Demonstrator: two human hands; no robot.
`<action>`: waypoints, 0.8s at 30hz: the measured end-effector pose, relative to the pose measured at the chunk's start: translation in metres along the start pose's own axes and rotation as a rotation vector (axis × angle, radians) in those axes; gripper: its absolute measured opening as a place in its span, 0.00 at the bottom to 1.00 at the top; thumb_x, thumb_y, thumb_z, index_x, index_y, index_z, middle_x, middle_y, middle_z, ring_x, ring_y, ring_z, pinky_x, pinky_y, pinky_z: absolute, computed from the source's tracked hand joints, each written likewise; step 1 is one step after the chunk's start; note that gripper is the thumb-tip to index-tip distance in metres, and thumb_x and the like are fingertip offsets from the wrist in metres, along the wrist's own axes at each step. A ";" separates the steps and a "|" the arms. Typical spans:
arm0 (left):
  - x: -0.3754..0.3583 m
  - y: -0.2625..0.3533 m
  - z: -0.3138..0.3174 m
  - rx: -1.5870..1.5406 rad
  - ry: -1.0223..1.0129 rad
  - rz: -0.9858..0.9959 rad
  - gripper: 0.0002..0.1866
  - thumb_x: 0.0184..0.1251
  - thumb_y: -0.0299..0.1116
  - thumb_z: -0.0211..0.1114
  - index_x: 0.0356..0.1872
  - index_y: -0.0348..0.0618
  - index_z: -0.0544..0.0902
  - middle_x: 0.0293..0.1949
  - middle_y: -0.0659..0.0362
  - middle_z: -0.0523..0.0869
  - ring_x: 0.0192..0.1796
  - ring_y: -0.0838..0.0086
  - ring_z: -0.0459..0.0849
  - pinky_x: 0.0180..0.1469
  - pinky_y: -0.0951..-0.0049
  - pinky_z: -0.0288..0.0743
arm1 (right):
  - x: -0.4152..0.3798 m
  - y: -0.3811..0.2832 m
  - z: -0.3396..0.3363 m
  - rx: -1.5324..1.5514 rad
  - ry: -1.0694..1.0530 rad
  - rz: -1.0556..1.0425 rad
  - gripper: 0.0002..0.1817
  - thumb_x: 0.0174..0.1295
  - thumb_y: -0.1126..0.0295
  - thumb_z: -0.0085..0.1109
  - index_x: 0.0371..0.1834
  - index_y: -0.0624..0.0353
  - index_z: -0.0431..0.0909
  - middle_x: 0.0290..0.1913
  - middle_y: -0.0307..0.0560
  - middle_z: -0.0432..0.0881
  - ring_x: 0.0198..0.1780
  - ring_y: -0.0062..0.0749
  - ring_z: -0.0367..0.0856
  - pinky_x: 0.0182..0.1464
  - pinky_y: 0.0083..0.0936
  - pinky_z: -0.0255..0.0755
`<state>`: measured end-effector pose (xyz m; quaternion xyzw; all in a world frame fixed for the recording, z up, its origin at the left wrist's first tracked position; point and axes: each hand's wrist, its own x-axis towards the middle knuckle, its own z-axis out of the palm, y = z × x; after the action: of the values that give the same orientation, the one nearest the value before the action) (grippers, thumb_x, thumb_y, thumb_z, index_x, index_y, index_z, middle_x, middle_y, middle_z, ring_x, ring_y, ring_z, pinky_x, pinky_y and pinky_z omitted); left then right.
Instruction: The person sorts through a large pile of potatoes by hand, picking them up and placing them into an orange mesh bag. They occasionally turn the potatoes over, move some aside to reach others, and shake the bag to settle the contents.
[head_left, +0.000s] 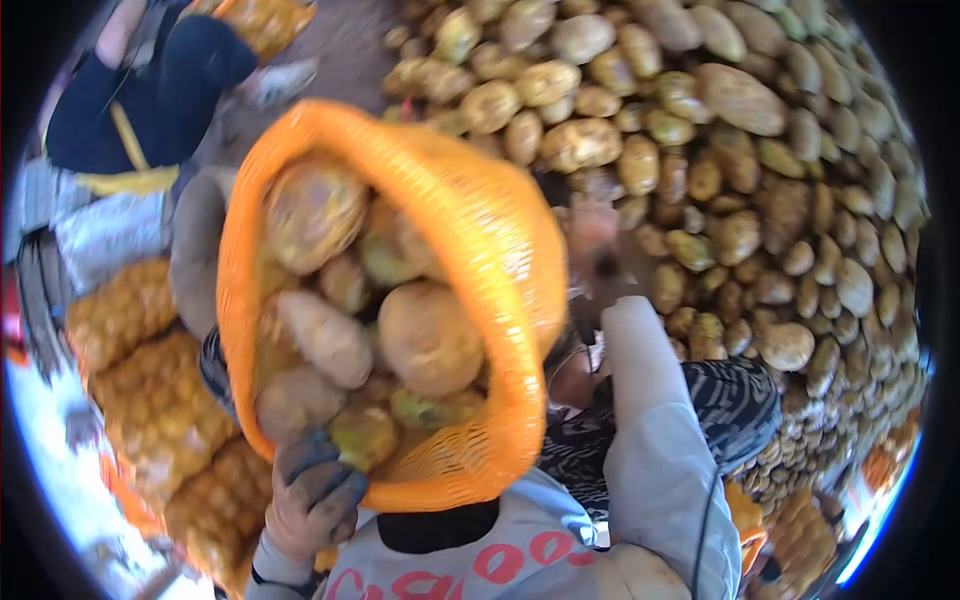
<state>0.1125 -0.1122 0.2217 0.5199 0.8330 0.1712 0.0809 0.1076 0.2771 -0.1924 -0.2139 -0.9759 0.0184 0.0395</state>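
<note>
An orange mesh sack (pixel 510 240) stands before me with its mouth wide, tilted toward my head. Several potatoes (pixel 430 337) of mixed sizes lie inside it, some with greenish skin. At the near left of the mouth, my left hand (pixel 312 492), in a grey-coated glove, is closed around the sack's rolled rim. On the far side of the sack, my right hand (pixel 597 245) is beside the loose potatoes at the pile's edge. Motion blur smears its fingers, and whether it holds anything does not show.
A large heap of loose potatoes (pixel 735 110) spreads across the right side. Filled mesh sacks (pixel 150 400) lie on the left, and more filled sacks (pixel 800 530) are at lower right. Another person in dark clothing (pixel 140 110) is at upper left, near silvery-white bundles (pixel 110 225).
</note>
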 end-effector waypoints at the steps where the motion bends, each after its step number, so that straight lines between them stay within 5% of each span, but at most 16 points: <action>1: -0.001 0.000 -0.002 0.006 -0.014 -0.013 0.14 0.47 0.33 0.70 0.38 0.47 0.84 0.41 0.59 0.77 0.46 0.58 0.79 0.49 0.53 0.79 | -0.001 -0.009 -0.011 -0.063 -0.286 0.059 0.14 0.60 0.57 0.60 0.45 0.49 0.83 0.50 0.44 0.81 0.49 0.41 0.80 0.47 0.42 0.73; 7: 0.010 -0.001 -0.005 0.043 -0.070 0.037 0.29 0.37 0.53 0.75 0.45 0.52 0.87 0.41 0.60 0.79 0.45 0.62 0.79 0.54 0.52 0.77 | -0.014 -0.003 -0.056 0.074 -0.390 0.048 0.21 0.57 0.47 0.64 0.46 0.48 0.86 0.54 0.46 0.83 0.55 0.45 0.81 0.53 0.43 0.75; 10: 0.029 0.009 -0.014 0.056 -0.139 0.050 0.25 0.44 0.49 0.72 0.42 0.46 0.84 0.40 0.58 0.80 0.46 0.58 0.79 0.53 0.51 0.77 | -0.037 0.086 0.057 0.842 -0.280 0.440 0.30 0.53 0.41 0.66 0.51 0.51 0.86 0.54 0.51 0.85 0.56 0.52 0.82 0.57 0.43 0.75; 13: 0.021 0.017 0.009 0.192 -0.037 0.042 0.17 0.49 0.39 0.67 0.41 0.45 0.84 0.41 0.57 0.81 0.47 0.58 0.80 0.52 0.51 0.77 | -0.021 0.082 -0.057 1.240 -0.163 0.618 0.32 0.55 0.54 0.73 0.58 0.65 0.79 0.55 0.51 0.84 0.55 0.41 0.82 0.58 0.38 0.76; 14: 0.018 0.018 0.010 0.174 -0.011 0.073 0.16 0.49 0.37 0.65 0.40 0.43 0.84 0.40 0.56 0.81 0.47 0.57 0.81 0.52 0.51 0.77 | -0.014 0.064 -0.117 1.725 0.021 0.640 0.35 0.56 0.57 0.74 0.63 0.67 0.74 0.58 0.51 0.81 0.57 0.40 0.81 0.60 0.38 0.76; 16: 0.013 0.018 0.009 0.143 0.027 0.153 0.15 0.50 0.34 0.62 0.38 0.40 0.84 0.38 0.53 0.83 0.47 0.56 0.83 0.52 0.50 0.77 | -0.011 0.051 -0.202 2.140 0.043 0.511 0.28 0.67 0.55 0.62 0.64 0.60 0.71 0.61 0.48 0.80 0.60 0.38 0.80 0.60 0.38 0.75; 18: 0.009 0.016 0.010 0.127 0.065 0.188 0.14 0.49 0.35 0.64 0.37 0.40 0.83 0.37 0.53 0.83 0.46 0.55 0.83 0.52 0.51 0.77 | -0.022 0.015 -0.299 2.186 0.217 0.129 0.34 0.64 0.55 0.65 0.68 0.62 0.66 0.66 0.53 0.75 0.63 0.47 0.78 0.66 0.48 0.72; 19: 0.009 0.014 0.012 0.123 0.087 0.209 0.14 0.48 0.35 0.64 0.36 0.39 0.83 0.37 0.52 0.83 0.46 0.55 0.83 0.51 0.51 0.77 | -0.026 0.024 -0.319 2.080 0.059 -0.080 0.38 0.64 0.51 0.64 0.70 0.63 0.64 0.70 0.59 0.70 0.65 0.51 0.75 0.69 0.51 0.70; 21: 0.008 0.013 0.017 0.080 0.174 0.237 0.12 0.46 0.33 0.65 0.33 0.39 0.82 0.36 0.53 0.82 0.46 0.56 0.83 0.51 0.50 0.78 | -0.037 -0.023 -0.394 1.736 -0.097 -0.272 0.32 0.57 0.54 0.67 0.61 0.65 0.74 0.59 0.58 0.80 0.57 0.45 0.82 0.59 0.44 0.77; 24: -0.001 0.009 0.027 0.057 0.365 0.291 0.10 0.43 0.31 0.67 0.30 0.42 0.81 0.35 0.56 0.80 0.47 0.58 0.81 0.52 0.47 0.78 | -0.032 -0.098 -0.449 1.174 -0.400 -0.595 0.35 0.42 0.67 0.79 0.57 0.63 0.78 0.50 0.50 0.87 0.50 0.33 0.86 0.56 0.30 0.79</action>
<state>0.1285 -0.1039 0.2002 0.5971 0.7545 0.2487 -0.1114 0.1337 0.1836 0.2577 0.1275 -0.8099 0.5718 -0.0288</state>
